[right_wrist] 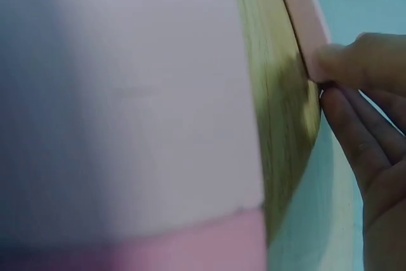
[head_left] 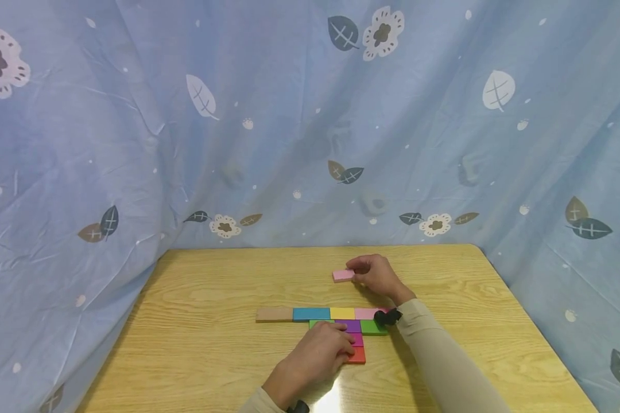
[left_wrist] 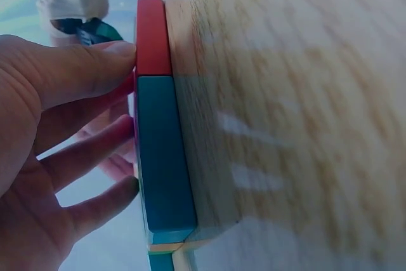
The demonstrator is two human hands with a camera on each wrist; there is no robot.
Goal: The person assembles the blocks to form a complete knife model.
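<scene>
Near the table's far side, my right hand [head_left: 378,276] pinches the right end of a small pink block [head_left: 343,276] between thumb and fingers. The right wrist view shows the thumb at the near end of that block [right_wrist: 303,23]. My left hand [head_left: 317,351] rests on a flat arrangement of coloured blocks, fingertips touching the purple block [head_left: 349,326], the magenta block [head_left: 357,339] and the red block [head_left: 359,355]. In the left wrist view its thumb meets the edge of the red block [left_wrist: 153,36], beside a green block [left_wrist: 165,157].
Across the top of the arrangement runs a row of a tan block [head_left: 274,315], a blue block [head_left: 312,314], a yellow block [head_left: 343,313] and another pink block [head_left: 365,313]. A green block [head_left: 373,327] lies below its right end. Leaf-patterned blue curtains [head_left: 289,143] surround the wooden table [head_left: 201,287].
</scene>
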